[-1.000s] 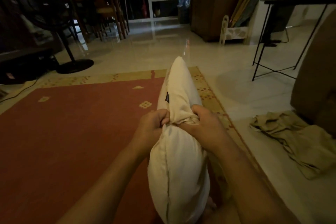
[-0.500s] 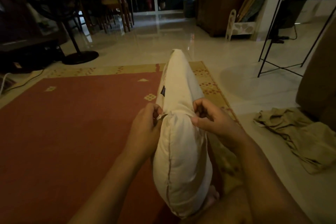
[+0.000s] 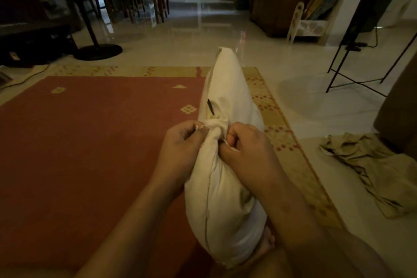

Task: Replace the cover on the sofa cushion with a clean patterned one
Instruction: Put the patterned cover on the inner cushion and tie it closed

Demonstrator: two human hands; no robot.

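Indoors: cushion [image 3: 228, 198], red rug [image 3: 90, 153], glossy floor [image 3: 203, 36].

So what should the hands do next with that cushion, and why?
Probably draw the gathered fabric a little toward the far end of the cushion. The left hand and right hand both pinch it bunched midway along, so the cover looks only partly on.

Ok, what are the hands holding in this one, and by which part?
Both hands hold the white cushion. The left hand and right hand each pinch the bunched fabric on its upper edge, about midway along.
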